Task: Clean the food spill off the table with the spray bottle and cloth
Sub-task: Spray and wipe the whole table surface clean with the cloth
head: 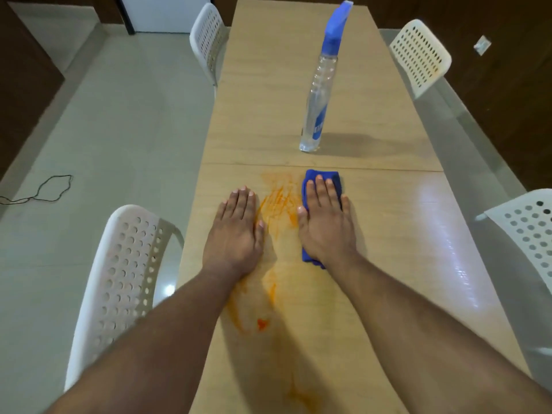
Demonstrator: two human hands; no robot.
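Observation:
An orange food smear (pixel 280 204) streaks the light wooden table (pixel 388 234) between my hands and runs back toward me, with a red blob (pixel 262 323) nearer the front. My right hand (pixel 325 222) lies flat with straight fingers on a folded blue cloth (pixel 324 177), pressing it onto the table at the smear's right side. My left hand (pixel 236 228) rests flat on the bare table left of the smear and holds nothing. A clear spray bottle (pixel 318 94) with a blue trigger head stands upright beyond the cloth.
White perforated chairs stand around the table: one at the near left (pixel 125 270), one at the far left (pixel 207 40), one at the far right (pixel 421 55) and one at the near right (pixel 528 231). A black cord (pixel 44 189) lies on the tiled floor at left.

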